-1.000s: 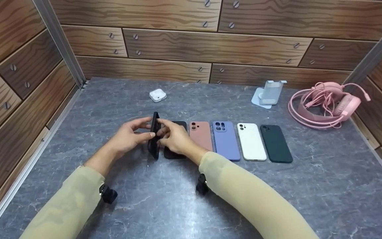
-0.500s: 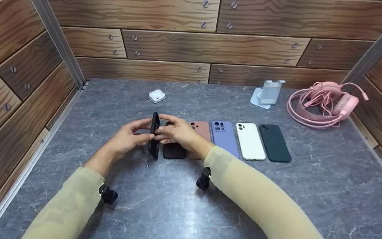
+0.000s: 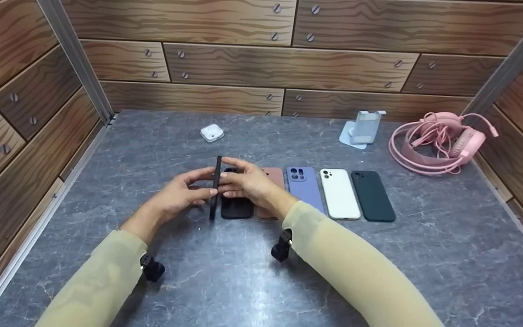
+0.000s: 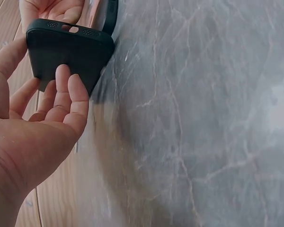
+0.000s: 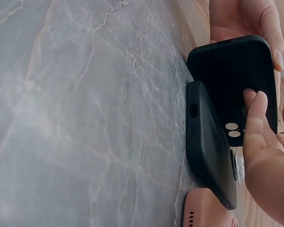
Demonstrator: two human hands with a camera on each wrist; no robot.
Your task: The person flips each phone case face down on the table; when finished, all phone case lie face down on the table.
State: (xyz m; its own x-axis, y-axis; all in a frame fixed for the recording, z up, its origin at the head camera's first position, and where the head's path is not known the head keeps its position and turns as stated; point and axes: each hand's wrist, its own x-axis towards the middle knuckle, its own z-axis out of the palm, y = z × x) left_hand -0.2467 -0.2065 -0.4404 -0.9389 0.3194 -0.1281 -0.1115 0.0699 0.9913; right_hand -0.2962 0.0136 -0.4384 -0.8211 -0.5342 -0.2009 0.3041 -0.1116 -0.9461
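Note:
A black phone case (image 3: 215,200) stands on edge above the table, seen nearly edge-on in the head view. My left hand (image 3: 177,195) holds it, thumb on the near part and fingers on its outer back. On the other side, my right hand (image 3: 254,184) touches the case's inner face with nearly straight fingertips. In the right wrist view that inside of the case (image 5: 227,75) shows two round camera holes. Port and speaker openings show on the held case's end (image 4: 71,29) in the left wrist view. Another black case (image 3: 237,208) lies just below my right hand.
To the right lie pink (image 3: 276,175), purple (image 3: 304,186), white (image 3: 341,195) and dark green (image 3: 373,196) cases in a row. Behind are a small white case (image 3: 212,133), a light-blue phone stand (image 3: 366,129) and pink headphones (image 3: 466,147) with a coiled cable.
The held case has turned more edge-on and shifted slightly right. My right hand's fingers have moved from its rim area to spread along its inner side. The left hand keeps its hold.

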